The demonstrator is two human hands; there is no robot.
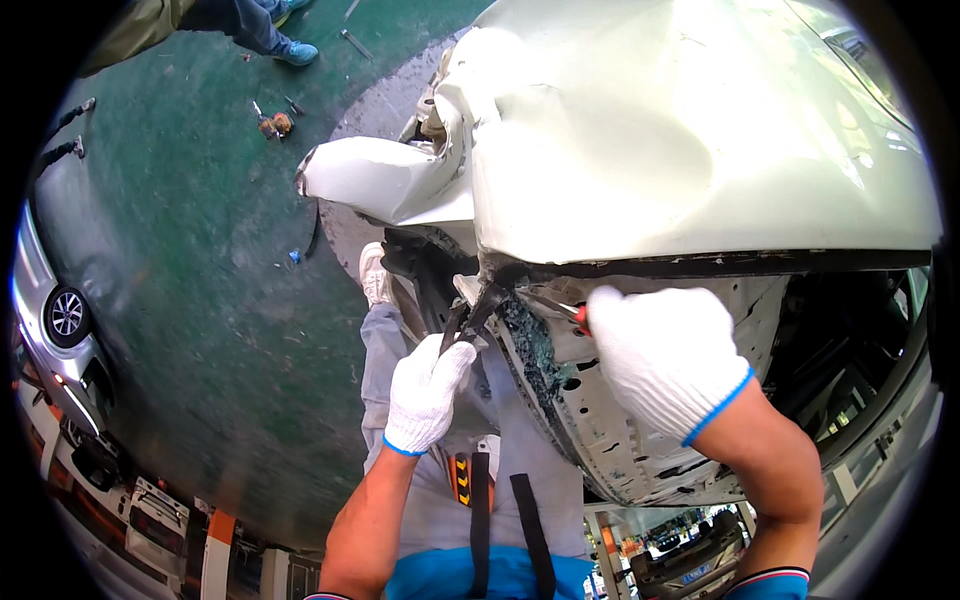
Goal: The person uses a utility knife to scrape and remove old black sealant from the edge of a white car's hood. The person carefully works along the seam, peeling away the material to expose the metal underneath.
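Screwdriver (570, 312) (red-handled) clenched in right hand (665, 360); left hand (428, 390) grips black trim (470, 315) under crumpled fender (640, 140).

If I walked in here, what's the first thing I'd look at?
Most likely the big crumpled white car body panel filling the top right, with its torn, bent corner sticking out to the left. Right below it, two hands in white knit gloves work at the damaged edge: the left hand grips a black strip, and the right hand holds a red-handled tool. Far left, a silver car stands on the green floor.
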